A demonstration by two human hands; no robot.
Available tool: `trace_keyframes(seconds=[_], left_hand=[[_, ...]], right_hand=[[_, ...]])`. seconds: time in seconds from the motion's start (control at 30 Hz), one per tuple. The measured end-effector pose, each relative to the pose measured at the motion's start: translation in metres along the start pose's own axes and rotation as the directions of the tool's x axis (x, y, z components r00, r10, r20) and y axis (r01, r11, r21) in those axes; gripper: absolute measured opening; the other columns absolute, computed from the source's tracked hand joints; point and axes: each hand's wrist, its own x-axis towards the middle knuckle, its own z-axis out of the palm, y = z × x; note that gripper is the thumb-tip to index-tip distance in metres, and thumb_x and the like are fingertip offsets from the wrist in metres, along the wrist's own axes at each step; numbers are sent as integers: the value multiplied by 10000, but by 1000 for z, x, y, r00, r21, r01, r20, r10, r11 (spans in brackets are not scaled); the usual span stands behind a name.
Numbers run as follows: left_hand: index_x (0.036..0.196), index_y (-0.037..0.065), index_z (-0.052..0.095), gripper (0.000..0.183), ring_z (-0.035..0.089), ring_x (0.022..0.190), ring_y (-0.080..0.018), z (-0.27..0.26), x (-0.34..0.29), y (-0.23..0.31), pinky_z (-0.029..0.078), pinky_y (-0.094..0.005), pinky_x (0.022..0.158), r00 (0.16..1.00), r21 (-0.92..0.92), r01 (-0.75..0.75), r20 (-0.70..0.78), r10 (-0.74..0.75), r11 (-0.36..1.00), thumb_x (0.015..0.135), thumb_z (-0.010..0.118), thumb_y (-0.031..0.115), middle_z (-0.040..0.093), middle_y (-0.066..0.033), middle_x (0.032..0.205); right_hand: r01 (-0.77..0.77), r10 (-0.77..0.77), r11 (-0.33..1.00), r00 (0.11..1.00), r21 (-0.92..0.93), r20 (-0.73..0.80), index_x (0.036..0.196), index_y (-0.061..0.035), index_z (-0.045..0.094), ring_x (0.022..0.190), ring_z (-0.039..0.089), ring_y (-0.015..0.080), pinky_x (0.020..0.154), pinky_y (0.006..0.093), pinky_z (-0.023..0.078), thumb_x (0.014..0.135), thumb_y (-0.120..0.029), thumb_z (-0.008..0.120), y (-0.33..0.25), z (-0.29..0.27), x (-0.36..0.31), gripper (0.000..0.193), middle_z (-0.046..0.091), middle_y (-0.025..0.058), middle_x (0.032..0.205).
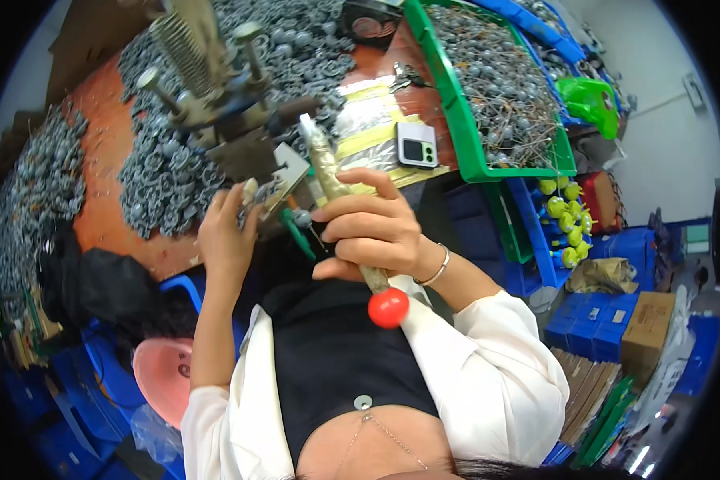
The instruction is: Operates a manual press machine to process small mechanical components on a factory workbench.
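Observation:
A metal hand press (232,104) with a large coil spring stands at the table's front edge. Its lever (322,156), wrapped in pale tape and tipped with a red ball knob (388,308), slants down toward me. My right hand (376,228) lies across the lever with fingers curled over it; its palm side is hidden. Beside those fingertips is a small grey ball-shaped part (302,218) with a thin wire near it. My left hand (230,228) is at the press's base, thumb and fingers pinched together; what lies between them is too small to make out.
Heaps of grey plastic parts (164,176) cover the orange table (104,204). A green crate (456,120) of wired grey parts stands at right, past a flip phone (417,146). Yellow-green parts (568,224) sit below it. A pink basin (164,376) is at lower left.

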Motion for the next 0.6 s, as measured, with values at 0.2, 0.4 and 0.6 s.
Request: trace_keyframes(seconds=[0.2, 0.4, 0.6], left_hand=[[888, -6, 722, 174, 628, 563, -214, -41, -27, 31, 483, -324, 554, 861, -357, 205, 509, 5, 911, 907, 636, 144, 674, -107, 696], [945, -40, 684, 262, 610, 530, -130, -80, -38, 20, 479, -229, 506, 576, -544, 809, 809, -116, 224, 976, 595, 204, 701, -133, 756], [1409, -60, 394, 461, 502, 1300, -310, -216, 77, -105, 425, -446, 1096, 768, -896, -98, -345, -540, 433, 1063, 381, 243, 483, -239, 1404]], right_hand=[[-330, 281, 943, 847, -32, -451, 988, -43, 693, 824, 678, 208, 767, 292, 526, 789, -73, 778, 45, -41, 43, 219, 714, 83, 973], [-813, 876, 482, 455, 326, -159, 1036, 7, 701, 812, 628, 67, 733, 211, 500, 918, -117, 681, 122, -85, -4, 173, 704, 36, 930], [-755, 885, 409, 191, 512, -425, 1230, 87, 568, 916, 684, 244, 829, 351, 582, 936, 4, 594, 232, -160, -50, 307, 656, 162, 1099]])
